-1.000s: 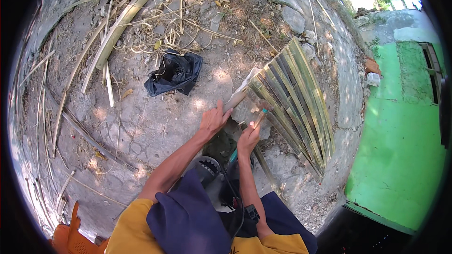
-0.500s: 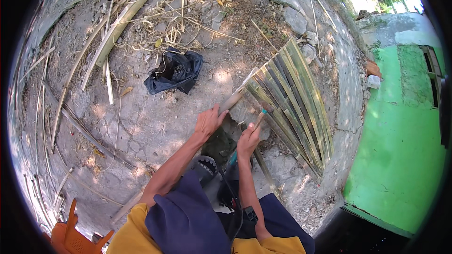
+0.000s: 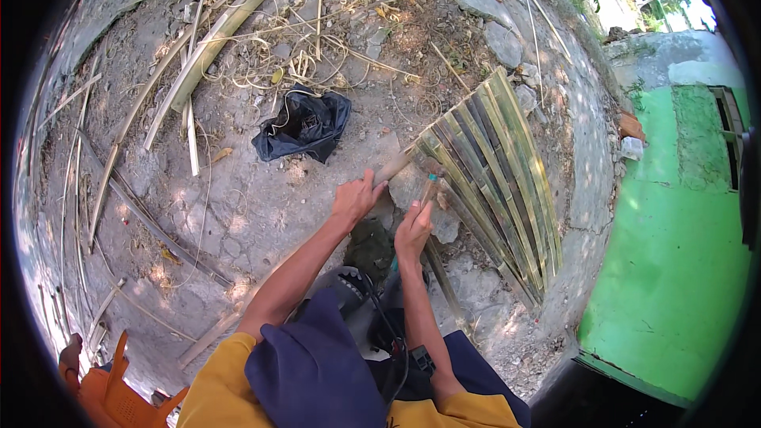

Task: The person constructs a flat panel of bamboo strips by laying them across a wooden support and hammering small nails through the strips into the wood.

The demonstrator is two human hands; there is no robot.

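In front of me lies a fan-shaped panel of green and brown bamboo slats [image 3: 499, 182], spread wide toward the right. My left hand [image 3: 355, 200] is wrapped round a pale wooden pole [image 3: 391, 168] that runs along the panel's narrow left side. My right hand [image 3: 413, 230] grips the handle of a hammer [image 3: 431, 178], which has a teal band just below its head. The hammer head is over the slats' near left ends, close to the pole; I cannot tell if it touches them. A darker stick [image 3: 444, 281] slants across the ground under my right forearm.
A black plastic bag [image 3: 305, 123] sits open beyond my left hand. Long bamboo strips [image 3: 214, 32] and tangled thin fibres lie at far left. An orange plastic chair [image 3: 127, 396] stands at lower left. A green wall [image 3: 666, 261] bounds the right. Flat stones [image 3: 503, 43] lie behind the panel.
The hammer has shifted slightly left and up, its head nearer the pole. My left hand keeps its hold on the pole. The whole view has shifted a little.
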